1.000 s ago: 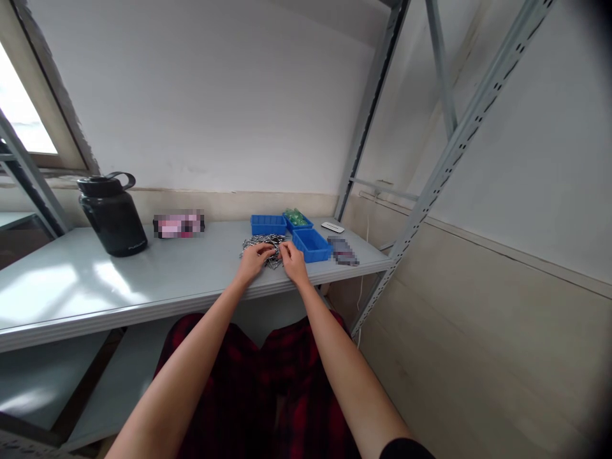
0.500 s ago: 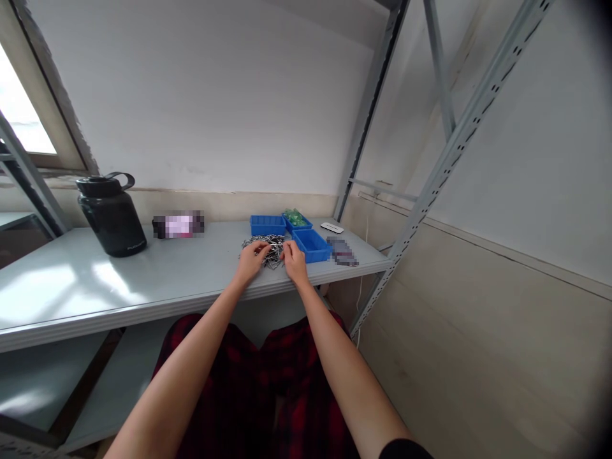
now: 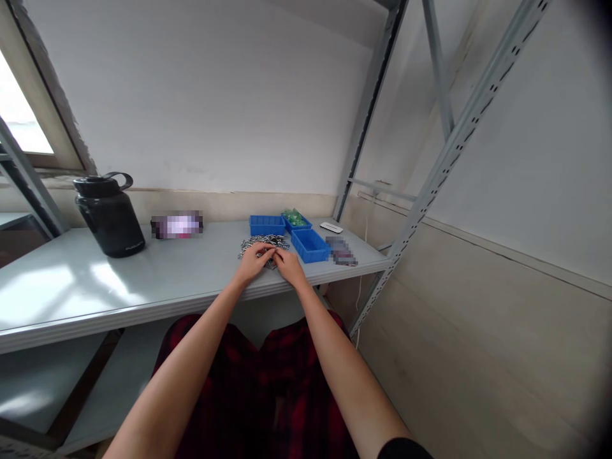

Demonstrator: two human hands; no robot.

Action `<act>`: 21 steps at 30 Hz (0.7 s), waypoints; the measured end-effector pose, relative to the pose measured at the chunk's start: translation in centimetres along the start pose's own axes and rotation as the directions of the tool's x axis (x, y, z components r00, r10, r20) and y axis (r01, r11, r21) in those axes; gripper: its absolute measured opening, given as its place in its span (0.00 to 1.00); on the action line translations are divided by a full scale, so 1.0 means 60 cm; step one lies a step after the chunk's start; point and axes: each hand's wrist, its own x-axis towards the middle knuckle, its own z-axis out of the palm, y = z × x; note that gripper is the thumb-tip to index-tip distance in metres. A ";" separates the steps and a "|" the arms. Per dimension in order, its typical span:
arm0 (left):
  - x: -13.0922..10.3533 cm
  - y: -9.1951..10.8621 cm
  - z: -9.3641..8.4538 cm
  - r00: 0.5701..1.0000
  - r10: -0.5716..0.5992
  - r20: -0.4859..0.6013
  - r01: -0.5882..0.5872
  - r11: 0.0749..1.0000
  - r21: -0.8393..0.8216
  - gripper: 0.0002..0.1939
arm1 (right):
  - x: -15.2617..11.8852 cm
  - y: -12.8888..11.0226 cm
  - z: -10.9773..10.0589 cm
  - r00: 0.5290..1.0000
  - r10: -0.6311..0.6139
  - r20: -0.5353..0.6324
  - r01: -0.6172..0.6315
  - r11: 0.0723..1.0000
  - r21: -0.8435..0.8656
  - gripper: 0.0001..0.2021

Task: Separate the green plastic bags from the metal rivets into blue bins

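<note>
Head view: small metal pieces (image 3: pixel 264 241) are touched by the left hand (image 3: pixel 253 260) and right hand (image 3: pixel 288 266) (whether fingers are closed cannot be told); green things (image 3: pixel 294 217) are held in a blue bin (image 3: pixel 304 227).

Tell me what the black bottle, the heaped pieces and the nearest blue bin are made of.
Black bottle: probably smooth plastic, by its soft sheen; coated metal is possible.
Heaped pieces: likely bright metal, given their silvery glints.
Nearest blue bin: apparently moulded plastic, fairly smooth, judging by its even colour.
</note>
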 end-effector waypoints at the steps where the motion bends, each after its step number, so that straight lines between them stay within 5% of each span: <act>1: 0.000 0.001 0.000 1.000 -0.001 0.014 0.001 1.000 0.004 0.13 | 0.000 0.001 0.000 1.000 0.006 -0.006 -0.006 1.000 -0.006 0.14; 10: -0.001 0.019 -0.002 0.999 -0.044 0.023 0.043 0.998 0.044 0.11 | -0.003 0.000 0.002 0.986 0.081 -0.144 -0.068 0.994 0.087 0.14; 21: 0.001 0.016 -0.006 0.998 -0.059 0.023 0.058 0.998 0.038 0.12 | 0.000 -0.004 0.002 0.984 0.053 -0.170 -0.025 0.986 0.163 0.10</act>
